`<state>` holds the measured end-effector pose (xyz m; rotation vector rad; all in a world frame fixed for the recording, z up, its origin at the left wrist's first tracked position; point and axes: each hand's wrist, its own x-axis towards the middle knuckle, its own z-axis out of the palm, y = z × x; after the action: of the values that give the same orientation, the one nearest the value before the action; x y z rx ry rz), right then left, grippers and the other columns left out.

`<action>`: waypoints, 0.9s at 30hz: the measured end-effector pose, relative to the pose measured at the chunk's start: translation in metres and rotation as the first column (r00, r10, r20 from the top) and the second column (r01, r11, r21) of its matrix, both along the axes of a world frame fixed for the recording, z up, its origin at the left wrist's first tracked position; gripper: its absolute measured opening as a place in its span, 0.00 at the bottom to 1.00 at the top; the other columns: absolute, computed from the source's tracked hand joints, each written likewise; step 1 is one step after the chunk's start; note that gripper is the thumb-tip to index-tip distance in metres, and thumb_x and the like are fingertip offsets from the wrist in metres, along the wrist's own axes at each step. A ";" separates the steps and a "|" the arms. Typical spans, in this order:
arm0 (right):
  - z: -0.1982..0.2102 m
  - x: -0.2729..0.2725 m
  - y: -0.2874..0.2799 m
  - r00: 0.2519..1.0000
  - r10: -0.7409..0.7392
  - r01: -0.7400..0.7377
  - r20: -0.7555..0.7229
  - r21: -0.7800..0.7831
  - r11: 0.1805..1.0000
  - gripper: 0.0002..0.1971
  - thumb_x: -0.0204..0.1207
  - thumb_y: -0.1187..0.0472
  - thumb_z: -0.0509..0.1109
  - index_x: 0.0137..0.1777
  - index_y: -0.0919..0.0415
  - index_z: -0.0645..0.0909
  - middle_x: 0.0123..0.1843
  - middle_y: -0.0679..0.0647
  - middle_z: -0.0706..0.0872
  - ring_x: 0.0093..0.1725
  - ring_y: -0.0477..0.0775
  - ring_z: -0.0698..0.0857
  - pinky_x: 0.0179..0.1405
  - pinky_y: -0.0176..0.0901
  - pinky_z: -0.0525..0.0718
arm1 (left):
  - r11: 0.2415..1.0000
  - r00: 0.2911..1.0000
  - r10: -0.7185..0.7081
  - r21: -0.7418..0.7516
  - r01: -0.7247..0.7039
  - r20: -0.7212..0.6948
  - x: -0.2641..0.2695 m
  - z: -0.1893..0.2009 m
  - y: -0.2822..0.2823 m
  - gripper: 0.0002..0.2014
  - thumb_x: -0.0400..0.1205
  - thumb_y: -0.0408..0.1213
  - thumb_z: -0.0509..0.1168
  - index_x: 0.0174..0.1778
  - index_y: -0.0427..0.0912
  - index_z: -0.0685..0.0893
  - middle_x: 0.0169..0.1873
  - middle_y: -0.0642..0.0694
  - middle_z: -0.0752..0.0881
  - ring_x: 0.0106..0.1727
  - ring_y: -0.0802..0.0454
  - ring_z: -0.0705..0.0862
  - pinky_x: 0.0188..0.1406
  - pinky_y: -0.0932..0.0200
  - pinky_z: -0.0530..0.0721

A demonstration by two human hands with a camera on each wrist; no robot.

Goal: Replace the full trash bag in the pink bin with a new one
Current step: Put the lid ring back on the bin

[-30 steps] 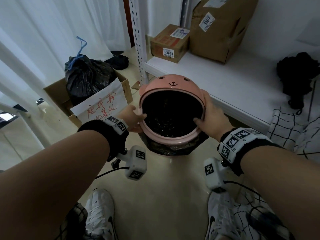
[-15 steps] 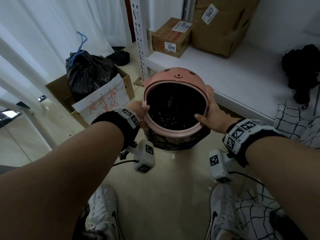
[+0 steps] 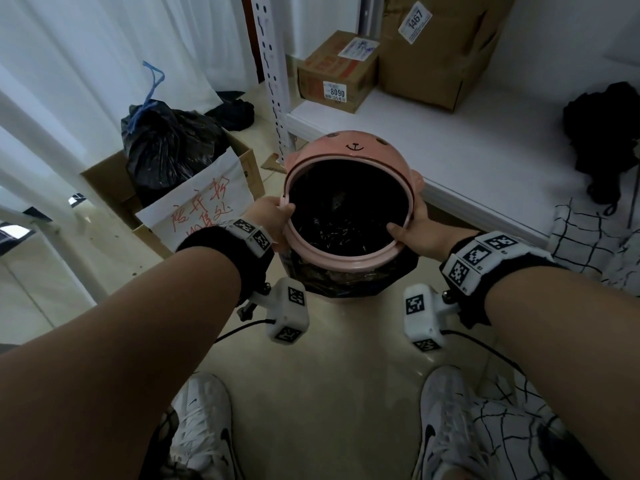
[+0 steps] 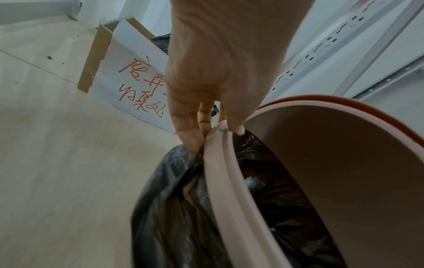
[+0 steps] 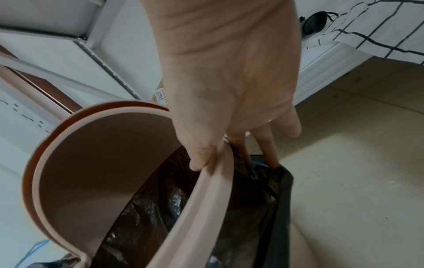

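Since the earlier frame, we have lifted the pink ring (image 3: 341,263) a bit higher, and it now sits nearer the middle of the head view, with both our hands on its sides as before. Our left hand (image 3: 272,216) pinches the left side of the ring, with the thumb (image 4: 236,125) over the top edge and the fingers (image 4: 187,134) down the outside, touching the black plastic. Our right hand (image 3: 420,228) pinches the right side the same way, thumb (image 5: 198,157) on the inside and fingers (image 5: 270,154) outside against the bag. The lid with the little bear face (image 3: 353,150) stands open behind the ring. The black trash bag (image 3: 346,220) lines the hole, and its edge hangs out under the ring, in front of the pink bin (image 3: 332,299) just below. At the upper left of the head view we see a tied black bag (image 3: 166,147) sitting in a cardboard box (image 3: 114,181) with a white sign with red writing (image 3: 194,209). At the upper right is a white shelf (image 3: 485,140) with two brown boxes (image 3: 336,71). Our white shoes (image 3: 204,434) are at the bottom on the floor (image 3: 329,375).
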<state>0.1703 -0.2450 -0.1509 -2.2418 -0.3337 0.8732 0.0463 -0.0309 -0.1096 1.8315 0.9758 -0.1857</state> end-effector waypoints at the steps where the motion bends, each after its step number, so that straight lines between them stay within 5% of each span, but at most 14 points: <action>1: 0.000 0.001 0.003 1.000 -0.010 0.010 0.007 -0.027 1.000 0.45 0.81 0.55 0.64 0.82 0.55 0.32 0.84 0.59 0.56 0.81 0.60 0.63 0.82 0.55 0.61 | 1.000 1.000 -0.011 -0.006 0.011 -0.004 0.000 0.000 0.001 0.19 0.87 0.46 0.54 0.65 0.37 0.79 0.54 0.32 0.86 0.54 0.34 0.86 0.59 0.37 0.84; 5: 0.001 0.002 0.010 0.997 -0.031 0.043 0.075 -0.156 0.987 0.45 0.79 0.54 0.64 0.83 0.55 0.33 0.81 0.63 0.64 0.78 0.64 0.68 0.81 0.53 0.63 | 0.997 1.000 0.007 -0.072 -0.009 -0.022 0.001 -0.004 0.007 0.20 0.87 0.48 0.55 0.60 0.33 0.80 0.44 0.35 0.86 0.45 0.35 0.87 0.59 0.38 0.85; 8: 0.003 -0.002 0.010 0.993 0.028 -0.006 0.116 -0.187 0.982 0.42 0.81 0.51 0.62 0.83 0.54 0.34 0.79 0.63 0.69 0.76 0.64 0.72 0.79 0.51 0.66 | 0.997 0.998 0.043 -0.056 -0.045 -0.048 0.001 -0.007 0.011 0.20 0.86 0.48 0.55 0.46 0.32 0.78 0.36 0.36 0.81 0.37 0.40 0.82 0.53 0.42 0.84; 10: 0.008 -0.007 0.014 0.990 0.075 -0.052 0.116 -0.186 0.981 0.42 0.81 0.49 0.61 0.83 0.54 0.35 0.79 0.63 0.69 0.75 0.64 0.73 0.78 0.49 0.67 | 0.997 0.996 0.075 0.007 -0.075 -0.056 -0.004 -0.010 0.016 0.21 0.86 0.48 0.55 0.36 0.34 0.75 0.33 0.36 0.80 0.32 0.41 0.80 0.38 0.49 0.84; 13: 0.014 -0.010 0.028 0.977 0.151 -0.118 0.150 -0.208 0.971 0.43 0.80 0.47 0.63 0.83 0.58 0.38 0.77 0.63 0.72 0.74 0.64 0.74 0.76 0.51 0.69 | 0.992 0.990 0.123 0.032 -0.121 -0.069 -0.012 -0.009 0.025 0.19 0.86 0.48 0.57 0.38 0.35 0.74 0.32 0.39 0.79 0.27 0.45 0.77 0.18 0.63 0.76; 15: 0.017 -0.008 0.037 0.964 0.170 -0.115 0.203 -0.257 0.960 0.44 0.78 0.44 0.65 0.83 0.60 0.44 0.75 0.64 0.74 0.72 0.65 0.76 0.74 0.54 0.72 | 0.995 0.992 0.084 0.069 -0.077 -0.094 -0.014 -0.008 0.030 0.19 0.85 0.49 0.58 0.37 0.36 0.74 0.36 0.38 0.81 0.31 0.42 0.80 0.24 0.59 0.75; 18: 0.018 -0.008 0.038 0.935 0.188 -0.104 0.301 -0.272 0.957 0.54 0.67 0.36 0.70 0.83 0.55 0.41 0.75 0.66 0.71 0.72 0.69 0.74 0.73 0.60 0.73 | 0.918 0.995 -0.083 0.383 0.100 -0.059 -0.010 0.000 0.033 0.18 0.84 0.43 0.59 0.30 0.38 0.73 0.32 0.40 0.79 0.42 0.41 0.81 0.38 0.53 0.73; 21: 0.029 -0.013 0.029 0.890 0.182 -0.158 0.417 -0.091 0.983 0.60 0.57 0.27 0.70 0.83 0.52 0.43 0.82 0.61 0.61 0.80 0.66 0.63 0.79 0.61 0.64 | 0.858 0.973 -0.167 0.509 0.065 0.157 -0.003 0.018 0.036 0.16 0.83 0.34 0.53 0.56 0.32 0.84 0.50 0.32 0.86 0.56 0.32 0.83 0.51 0.46 0.80; 24: 0.055 -0.021 0.033 0.825 0.150 -0.205 0.545 0.042 0.978 0.48 0.72 0.32 0.62 0.84 0.54 0.46 0.86 0.57 0.49 0.85 0.57 0.49 0.82 0.53 0.50 | 0.870 0.921 -0.225 0.492 0.042 0.320 -0.006 0.042 0.031 0.22 0.86 0.42 0.52 0.74 0.39 0.73 0.74 0.38 0.74 0.75 0.41 0.72 0.76 0.50 0.69; 27: 0.078 -0.023 0.052 0.797 0.086 -0.196 0.598 0.121 0.973 0.33 0.83 0.40 0.50 0.84 0.53 0.51 0.86 0.58 0.50 0.85 0.57 0.48 0.83 0.53 0.48 | 0.799 0.845 -0.479 0.516 0.309 0.236 -0.017 0.059 0.018 0.23 0.89 0.46 0.46 0.81 0.47 0.63 0.79 0.49 0.67 0.81 0.52 0.63 0.74 0.67 0.57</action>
<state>0.1473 -0.1928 -0.0728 -2.2900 -0.8431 0.1689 0.0292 -0.0131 -0.0501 2.3989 0.3703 0.1397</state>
